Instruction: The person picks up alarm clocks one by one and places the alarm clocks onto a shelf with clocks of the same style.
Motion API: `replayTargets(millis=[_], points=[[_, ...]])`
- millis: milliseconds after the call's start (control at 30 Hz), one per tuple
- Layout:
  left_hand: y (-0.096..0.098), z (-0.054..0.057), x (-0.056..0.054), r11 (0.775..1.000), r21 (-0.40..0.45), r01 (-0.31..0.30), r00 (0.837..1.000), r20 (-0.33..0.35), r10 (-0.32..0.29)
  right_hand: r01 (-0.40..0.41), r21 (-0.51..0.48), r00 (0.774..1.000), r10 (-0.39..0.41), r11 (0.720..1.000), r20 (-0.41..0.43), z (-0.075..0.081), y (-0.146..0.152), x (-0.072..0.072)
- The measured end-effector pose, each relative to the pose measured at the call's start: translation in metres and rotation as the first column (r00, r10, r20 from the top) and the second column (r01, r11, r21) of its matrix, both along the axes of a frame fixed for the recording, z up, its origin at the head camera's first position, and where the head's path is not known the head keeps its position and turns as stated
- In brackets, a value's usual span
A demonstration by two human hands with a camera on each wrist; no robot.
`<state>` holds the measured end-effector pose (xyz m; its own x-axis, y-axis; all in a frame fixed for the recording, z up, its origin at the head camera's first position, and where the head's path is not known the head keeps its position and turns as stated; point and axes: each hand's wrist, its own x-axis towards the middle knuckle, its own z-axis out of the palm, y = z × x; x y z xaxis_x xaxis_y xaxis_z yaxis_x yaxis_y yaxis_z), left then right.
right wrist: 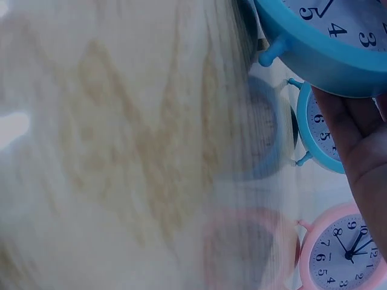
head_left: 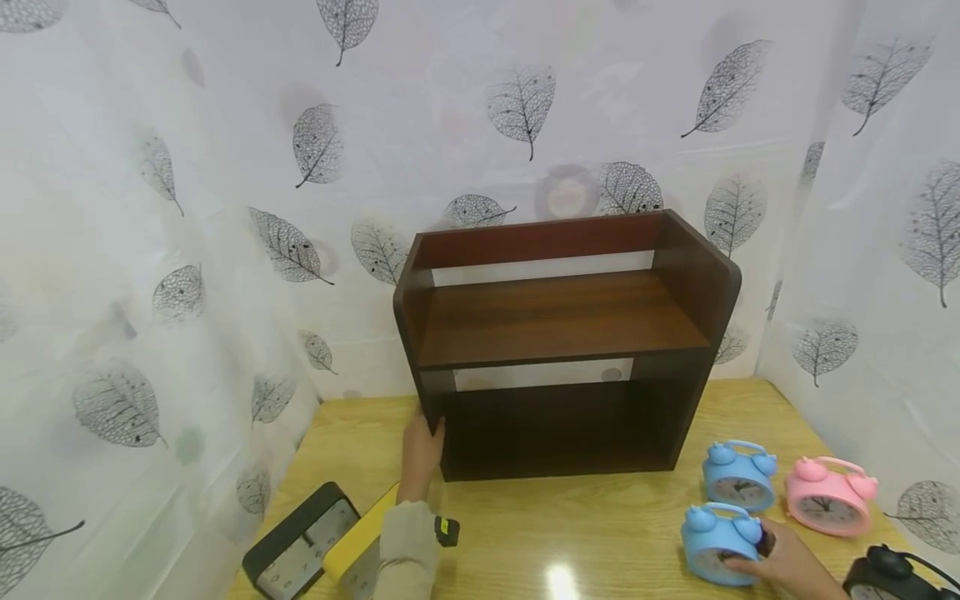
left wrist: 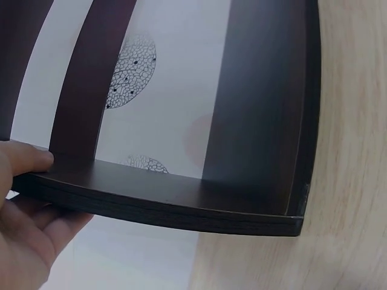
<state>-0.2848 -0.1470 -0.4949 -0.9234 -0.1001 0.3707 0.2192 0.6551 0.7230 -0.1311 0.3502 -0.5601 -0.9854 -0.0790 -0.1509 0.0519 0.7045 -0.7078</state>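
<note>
A dark brown two-tier shelf [head_left: 562, 312] stands on the wooden table [head_left: 570, 521] against the back. My left hand [head_left: 422, 457] grips the edge of its left side panel [left wrist: 157, 202], thumb on the inner face and fingers on the outer face in the left wrist view. At the right, my right hand [head_left: 795, 562] holds a light blue twin-bell alarm clock [head_left: 705, 546], which appears large at the top of the right wrist view. Just behind it stands a second blue alarm clock [head_left: 738, 483], with a pink alarm clock [head_left: 828, 504] to the right.
A black alarm clock [head_left: 885, 575] sits at the lower right corner, partly cut off. Left of the shelf lie a black-framed rectangular object [head_left: 303, 542] and a yellow one [head_left: 360, 542] beside my left forearm. Leaf-printed sheeting [head_left: 465, 108] hangs behind and at both sides.
</note>
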Motion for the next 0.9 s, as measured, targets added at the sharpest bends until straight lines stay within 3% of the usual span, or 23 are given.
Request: replayTargets(millis=[67,233,367,533,600,733,900], points=[[0.001,0.0,0.0,1.0,-0.002,-0.001,1.0,-0.003,0.001,0.029,0.015,1.0,-0.029,0.999,-0.001,0.001,-0.002,0.0],[0.002,0.0,0.002,1.0,-0.005,-0.012,1.0,-0.001,0.012,0.068,-0.015,0.983,-0.07,0.998,-0.171,0.006,-0.008,-0.002],[0.003,0.001,0.003,0.999,-0.015,-0.03,1.0,-0.003,0.03,0.053,-0.099,0.961,-0.078,0.994,-0.266,0.014,-0.013,-0.006],[0.002,0.001,0.003,0.999,-0.031,-0.035,0.999,-0.001,0.035,-0.03,-0.188,0.936,-0.038,0.982,-0.35,0.028,-0.018,-0.018],[0.002,0.002,0.004,0.999,-0.031,-0.036,0.999,0.007,0.036,-0.041,-0.202,0.944,-0.028,0.978,-0.328,0.036,-0.02,-0.023],[0.002,0.003,0.005,0.999,-0.037,-0.035,0.999,0.034,0.037,0.018,-0.144,0.972,-0.051,0.989,-0.231,0.056,-0.027,-0.03],[0.001,0.002,0.006,0.999,-0.038,-0.034,0.998,0.057,0.036,0.062,-0.106,0.976,-0.083,0.992,-0.203,0.081,-0.035,-0.036]])
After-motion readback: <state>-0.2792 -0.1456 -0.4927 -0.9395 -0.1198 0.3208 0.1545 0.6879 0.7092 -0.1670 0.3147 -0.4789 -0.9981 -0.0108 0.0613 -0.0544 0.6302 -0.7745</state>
